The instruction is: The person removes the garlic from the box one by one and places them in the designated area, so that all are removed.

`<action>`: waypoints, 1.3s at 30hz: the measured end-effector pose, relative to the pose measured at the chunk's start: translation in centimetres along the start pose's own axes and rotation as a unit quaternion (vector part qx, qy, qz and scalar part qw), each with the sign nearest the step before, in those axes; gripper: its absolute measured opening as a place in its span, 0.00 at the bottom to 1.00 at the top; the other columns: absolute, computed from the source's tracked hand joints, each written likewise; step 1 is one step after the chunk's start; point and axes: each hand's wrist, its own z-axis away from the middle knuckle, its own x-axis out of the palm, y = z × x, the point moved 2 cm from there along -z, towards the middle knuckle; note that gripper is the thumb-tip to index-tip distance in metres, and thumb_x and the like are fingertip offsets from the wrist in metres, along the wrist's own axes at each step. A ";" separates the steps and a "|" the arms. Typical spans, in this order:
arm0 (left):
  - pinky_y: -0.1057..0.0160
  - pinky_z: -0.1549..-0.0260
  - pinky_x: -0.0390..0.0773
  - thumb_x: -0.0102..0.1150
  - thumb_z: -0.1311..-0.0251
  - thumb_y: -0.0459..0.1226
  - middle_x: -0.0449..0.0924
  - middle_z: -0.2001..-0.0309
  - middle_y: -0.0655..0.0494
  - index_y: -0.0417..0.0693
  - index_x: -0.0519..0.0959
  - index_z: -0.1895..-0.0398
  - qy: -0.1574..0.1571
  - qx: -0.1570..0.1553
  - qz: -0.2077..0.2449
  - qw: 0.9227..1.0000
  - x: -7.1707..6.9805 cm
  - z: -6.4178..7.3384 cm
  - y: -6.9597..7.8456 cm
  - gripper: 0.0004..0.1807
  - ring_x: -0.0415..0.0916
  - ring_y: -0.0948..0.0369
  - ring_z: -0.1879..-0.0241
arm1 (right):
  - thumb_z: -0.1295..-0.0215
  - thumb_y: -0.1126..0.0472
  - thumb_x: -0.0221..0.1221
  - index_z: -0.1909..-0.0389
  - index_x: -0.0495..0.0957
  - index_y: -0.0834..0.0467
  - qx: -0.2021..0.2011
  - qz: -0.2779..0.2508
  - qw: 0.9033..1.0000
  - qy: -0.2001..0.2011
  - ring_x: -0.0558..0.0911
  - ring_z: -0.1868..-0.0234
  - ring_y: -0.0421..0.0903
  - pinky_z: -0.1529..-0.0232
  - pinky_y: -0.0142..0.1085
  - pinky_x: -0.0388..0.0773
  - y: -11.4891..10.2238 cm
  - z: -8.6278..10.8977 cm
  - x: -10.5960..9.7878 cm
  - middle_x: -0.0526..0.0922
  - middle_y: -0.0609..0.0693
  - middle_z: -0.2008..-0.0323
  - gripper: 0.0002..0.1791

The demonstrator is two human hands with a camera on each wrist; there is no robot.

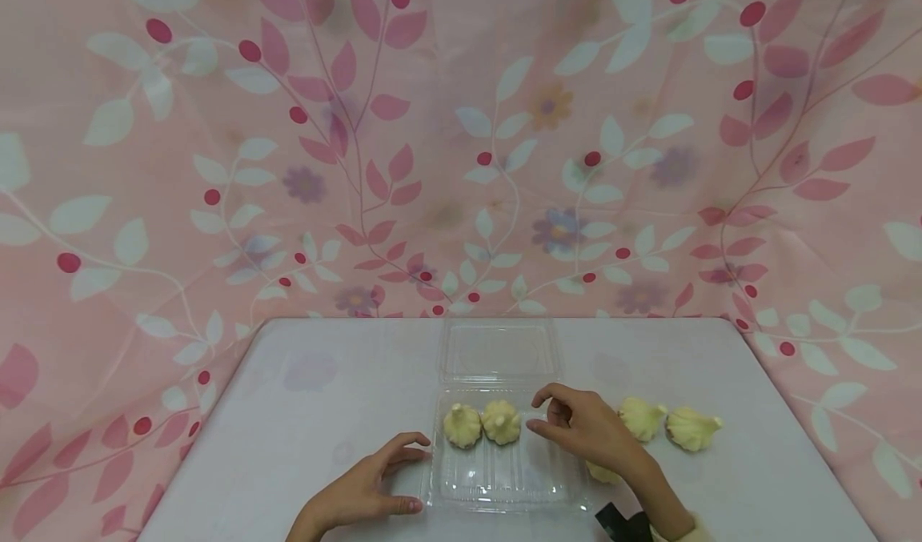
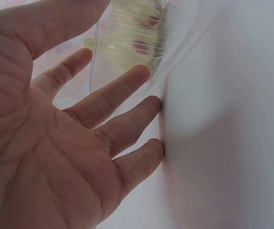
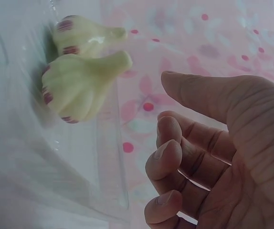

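Observation:
A clear plastic clamshell box [image 1: 504,478] lies with its lid [image 1: 500,351] folded back. Two pale yellow garlic bulbs, a left one [image 1: 463,426] and a right one [image 1: 500,423], sit side by side in its far left part. My left hand [image 1: 367,482] is spread at the box's left edge, holding nothing; in the left wrist view its fingertips [image 2: 153,102] come down to the tabletop. Over the box's right side hovers my right hand [image 1: 587,426], fingers loosely bent, thumb apart, nothing between them. The right wrist view shows the garlic bulb [image 3: 79,88] a short way from its fingertips.
Two more garlic bulbs, one nearer [image 1: 641,419] and one farther right [image 1: 693,429], lie on the white table [image 1: 346,398] beyond my right hand. Another bulb [image 1: 602,472] is partly hidden beneath that hand. Behind the table hangs a pink floral cloth [image 1: 446,126].

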 end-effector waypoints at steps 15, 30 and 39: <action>0.52 0.39 0.66 0.70 0.44 0.51 0.75 0.38 0.58 0.59 0.60 0.29 0.001 0.008 -0.010 1.000 -0.2 -0.1 0.2 0.42 0.67 0.59 0.35 | 0.40 0.50 0.69 0.59 0.80 0.50 -0.024 0.025 0.999 -0.002 0.69 0.80 0.33 0.78 0.30 0.69 -0.3 -1.2 1.3 0.72 0.36 0.80 0.13; 0.52 0.39 0.65 0.71 0.45 0.51 0.75 0.38 0.58 0.58 0.60 0.29 0.001 0.006 -0.007 1.000 -0.2 -0.1 0.2 0.42 0.68 0.58 0.35 | 0.41 0.55 0.70 0.59 0.80 0.52 -0.034 0.022 0.999 -0.024 0.69 0.80 0.32 0.78 0.30 0.69 -1.1 -2.1 2.2 0.72 0.36 0.79 0.12; 0.53 0.39 0.66 0.71 0.45 0.51 0.75 0.38 0.58 0.59 0.61 0.30 -0.001 0.006 0.002 1.000 0.0 -0.1 -0.2 0.41 0.68 0.58 0.35 | 0.42 0.54 0.71 0.61 0.80 0.50 -0.034 0.028 0.999 -0.028 0.69 0.80 0.32 0.78 0.30 0.69 -1.2 -2.4 3.2 0.73 0.36 0.80 0.12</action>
